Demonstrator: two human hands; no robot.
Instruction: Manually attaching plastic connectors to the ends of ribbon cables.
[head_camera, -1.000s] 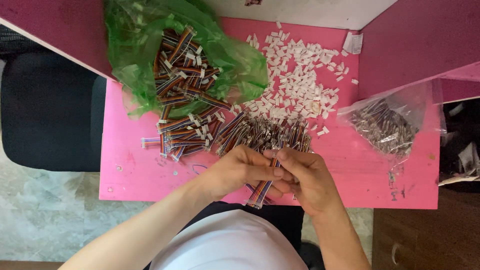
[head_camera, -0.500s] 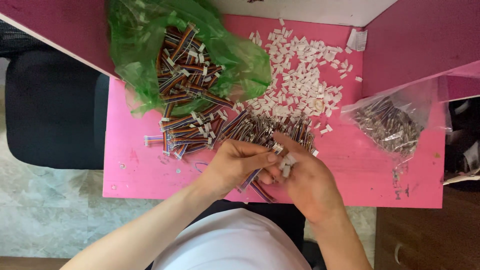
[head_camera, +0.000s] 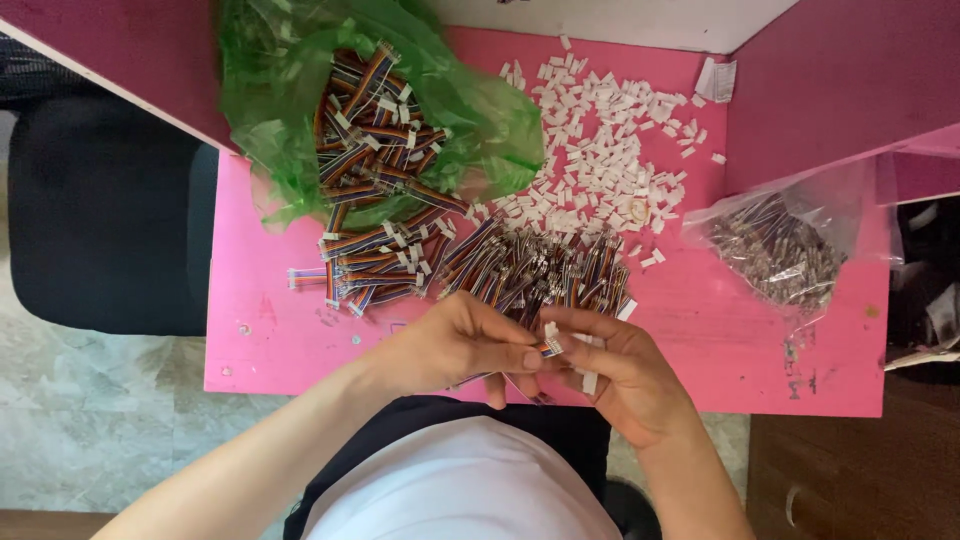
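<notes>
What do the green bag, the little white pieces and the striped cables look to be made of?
Green bag: thin translucent plastic film, glossy and crinkled, the cables showing through. White pieces: likely moulded hard plastic, matt and blocky, though too small to be sure. Striped cables: flat ribbon wire in coloured, probably plastic insulation; the bare ends in the near pile glint like metal.

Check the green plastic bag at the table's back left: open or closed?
Open. The green bag lies slack on the pink table, mouth spread, with multicoloured wire bundles showing inside and spilling out toward the near edge.
</notes>
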